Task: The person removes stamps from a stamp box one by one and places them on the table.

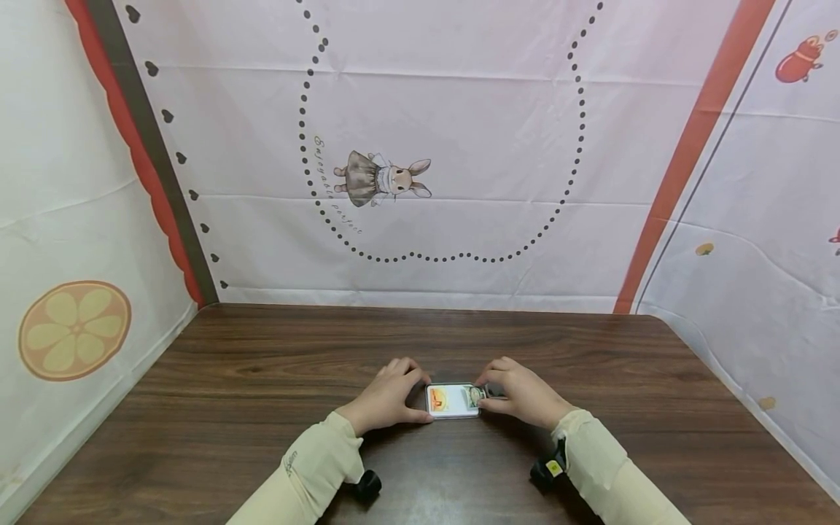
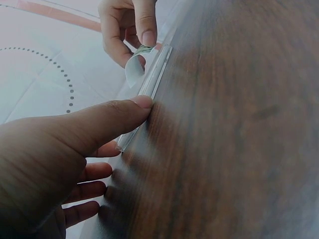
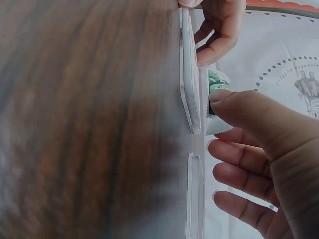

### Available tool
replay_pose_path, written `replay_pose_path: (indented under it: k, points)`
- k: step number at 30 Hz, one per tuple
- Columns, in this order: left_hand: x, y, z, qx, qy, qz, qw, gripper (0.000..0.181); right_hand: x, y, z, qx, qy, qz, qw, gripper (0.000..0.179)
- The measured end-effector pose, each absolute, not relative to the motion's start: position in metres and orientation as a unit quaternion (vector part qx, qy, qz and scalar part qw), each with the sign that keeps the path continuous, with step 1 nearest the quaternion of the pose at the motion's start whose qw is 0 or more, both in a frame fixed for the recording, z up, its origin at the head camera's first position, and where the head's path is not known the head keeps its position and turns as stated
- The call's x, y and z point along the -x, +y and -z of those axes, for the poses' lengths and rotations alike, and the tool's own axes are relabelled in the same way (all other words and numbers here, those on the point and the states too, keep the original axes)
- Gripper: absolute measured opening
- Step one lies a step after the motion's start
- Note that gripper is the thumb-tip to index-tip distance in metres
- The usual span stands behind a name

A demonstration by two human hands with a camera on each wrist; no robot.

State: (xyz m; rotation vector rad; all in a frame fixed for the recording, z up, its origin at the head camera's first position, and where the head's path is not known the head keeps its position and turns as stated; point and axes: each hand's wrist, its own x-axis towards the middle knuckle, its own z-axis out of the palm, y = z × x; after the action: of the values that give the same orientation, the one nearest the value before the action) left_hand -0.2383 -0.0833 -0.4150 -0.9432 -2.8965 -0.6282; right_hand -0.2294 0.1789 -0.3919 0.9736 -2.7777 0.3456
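Observation:
A flat clear rectangular case [image 1: 454, 410] with a white face and an orange picture [image 1: 438, 399] at its left end lies on the table. My left hand [image 1: 390, 395] holds the left end, thumb at the near edge and a finger at the far edge. Over the right end, my right hand [image 1: 523, 394] pinches a small green-printed paper piece [image 3: 218, 79] with a jagged edge. The left wrist view shows this piece [image 2: 133, 71] curled up, its white underside showing. Whether it is stuck to the case cannot be told.
Another clear flat frame-like piece [image 3: 190, 199] lies beyond the case's right end, partly hidden under my right hand in the head view. The brown wood-grain table [image 1: 262, 350] is bordered by white printed cloth [image 1: 459, 146] at the back and sides.

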Motion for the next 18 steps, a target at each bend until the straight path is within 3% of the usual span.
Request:
replay_pose_path:
  k: [18]
  points:
    - [0.2385,-0.0833,0.4152,0.31,-0.929,0.202,0.023,0.052,0.2261,0.1829,0.3908,-0.323,-0.935,-0.117,0.087,0.025]
